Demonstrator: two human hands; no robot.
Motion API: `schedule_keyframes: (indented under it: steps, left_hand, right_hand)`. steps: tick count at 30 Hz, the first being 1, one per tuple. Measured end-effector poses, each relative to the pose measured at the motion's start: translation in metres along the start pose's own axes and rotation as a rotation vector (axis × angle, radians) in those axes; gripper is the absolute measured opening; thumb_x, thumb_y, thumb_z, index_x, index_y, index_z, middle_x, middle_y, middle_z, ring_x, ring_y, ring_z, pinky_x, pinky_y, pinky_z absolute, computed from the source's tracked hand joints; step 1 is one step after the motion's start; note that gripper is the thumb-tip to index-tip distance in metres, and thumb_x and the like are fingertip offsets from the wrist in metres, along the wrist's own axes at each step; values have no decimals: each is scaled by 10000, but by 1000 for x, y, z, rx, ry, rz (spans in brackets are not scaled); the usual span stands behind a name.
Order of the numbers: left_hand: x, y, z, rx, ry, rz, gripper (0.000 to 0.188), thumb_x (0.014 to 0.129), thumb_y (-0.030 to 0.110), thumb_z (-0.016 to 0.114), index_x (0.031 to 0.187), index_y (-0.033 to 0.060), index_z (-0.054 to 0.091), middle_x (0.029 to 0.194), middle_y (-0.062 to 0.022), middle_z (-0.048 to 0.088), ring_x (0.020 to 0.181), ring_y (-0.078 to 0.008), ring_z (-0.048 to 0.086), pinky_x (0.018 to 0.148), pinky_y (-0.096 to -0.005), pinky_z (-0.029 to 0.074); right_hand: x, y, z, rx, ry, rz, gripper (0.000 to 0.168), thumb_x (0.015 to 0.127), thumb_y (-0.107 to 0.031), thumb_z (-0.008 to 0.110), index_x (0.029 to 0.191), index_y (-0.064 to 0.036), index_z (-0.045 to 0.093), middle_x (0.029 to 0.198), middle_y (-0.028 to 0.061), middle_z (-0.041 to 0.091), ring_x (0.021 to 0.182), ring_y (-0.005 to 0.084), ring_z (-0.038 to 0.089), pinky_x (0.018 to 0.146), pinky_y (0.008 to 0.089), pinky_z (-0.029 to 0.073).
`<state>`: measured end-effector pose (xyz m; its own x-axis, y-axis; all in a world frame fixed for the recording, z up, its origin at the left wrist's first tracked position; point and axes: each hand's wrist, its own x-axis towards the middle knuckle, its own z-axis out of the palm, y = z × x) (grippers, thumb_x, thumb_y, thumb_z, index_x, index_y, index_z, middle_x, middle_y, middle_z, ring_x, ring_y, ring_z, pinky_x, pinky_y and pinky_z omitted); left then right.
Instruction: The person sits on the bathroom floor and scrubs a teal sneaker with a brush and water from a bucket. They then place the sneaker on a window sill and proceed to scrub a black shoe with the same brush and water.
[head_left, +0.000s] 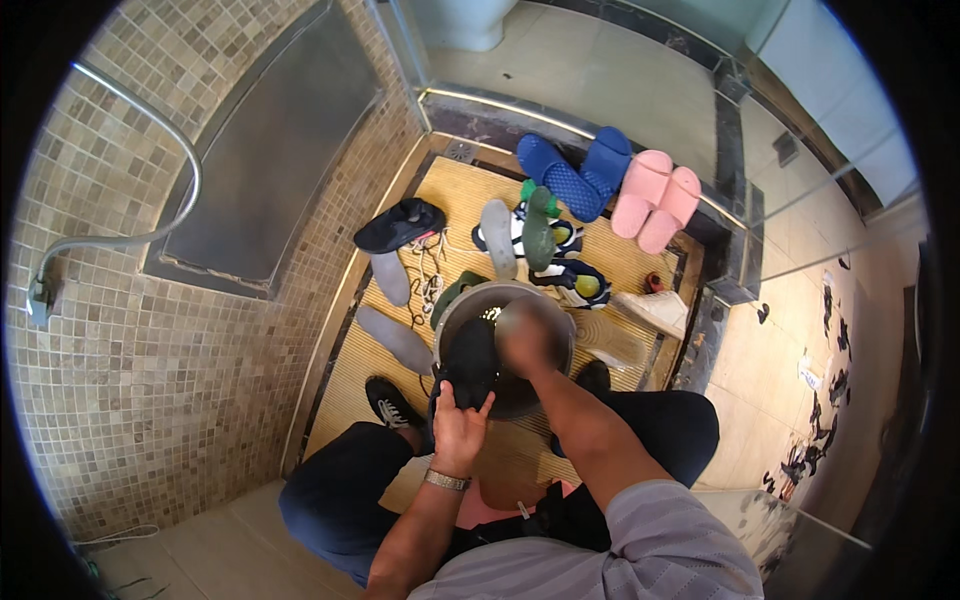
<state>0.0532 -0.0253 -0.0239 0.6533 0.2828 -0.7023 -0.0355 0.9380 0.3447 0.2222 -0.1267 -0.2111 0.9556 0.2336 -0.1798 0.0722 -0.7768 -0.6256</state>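
Observation:
A round grey bucket (566, 375) stands between my knees, with dark liquid glinting inside. A black shoe (472, 352) is tilted over its left side, and my left hand (459, 431), with a metal-band watch on the wrist, grips its near end. Over the bucket's right half is my right hand (525, 341), so blurred that its fingers and anything in them cannot be made out. Grey insoles (394, 337) lie left of the bucket, near a tangle of shoelaces (429, 281).
Beyond the bucket, a striped mat (457, 184) bears navy-and-white sneakers (574, 283), a green insole (538, 232) and a black shoe (401, 226). Blue slippers (574, 176) and pink slippers (656, 199) line the dark stone ledge (487, 124). A white shoe (656, 309) lies right. Mosaic wall (150, 360) borders the left.

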Motion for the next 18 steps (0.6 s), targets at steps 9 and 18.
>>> schedule_keyframes:
  steps: [9,18]
  left_hand:
    - [17,15,9,-51,-39,-84,525,1104,466,348,1502,139,450,1560,-67,471,1438,-292,402,1208,-615,230]
    - [66,2,11,-56,-114,-93,592,1088,496,401,1476,48,415,1511,-169,468,1347,-327,488,1172,-560,332]
  right_hand:
    - [-23,-9,-10,448,-263,497,579,876,-227,758,1405,-110,551,1284,182,596,1136,351,600,948,480,486]
    - [-76,-105,-65,412,28,-100,621,802,-348,788,1368,-156,620,1115,192,606,1042,370,592,922,472,491]
